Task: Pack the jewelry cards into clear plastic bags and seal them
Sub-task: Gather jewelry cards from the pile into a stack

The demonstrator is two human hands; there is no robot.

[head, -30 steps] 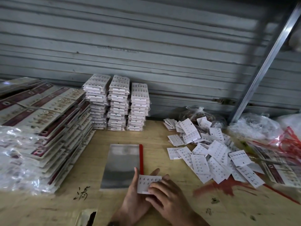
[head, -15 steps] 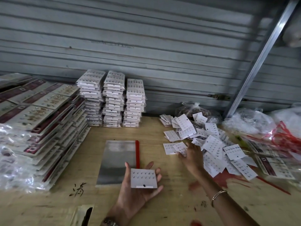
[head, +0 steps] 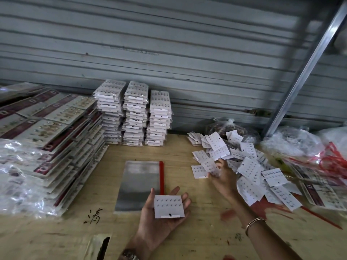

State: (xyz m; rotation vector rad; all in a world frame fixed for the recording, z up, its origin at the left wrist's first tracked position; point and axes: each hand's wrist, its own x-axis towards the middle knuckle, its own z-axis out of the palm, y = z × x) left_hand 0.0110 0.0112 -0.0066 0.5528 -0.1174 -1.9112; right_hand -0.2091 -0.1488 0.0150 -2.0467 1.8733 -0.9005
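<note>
White jewelry card (head: 169,205): flat on left hand (head: 150,228), lower centre, fingers spread.
Right hand (head: 224,180): at card pile (head: 251,167), centre right; I can't tell finger state.

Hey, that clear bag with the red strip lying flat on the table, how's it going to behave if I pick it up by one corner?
The clear bag looks thin and lies dead flat on the table, so it will probably droop and weigh next to nothing. Its glossy sheen suggests it may be slippery, perhaps sliding when pushed.
</note>
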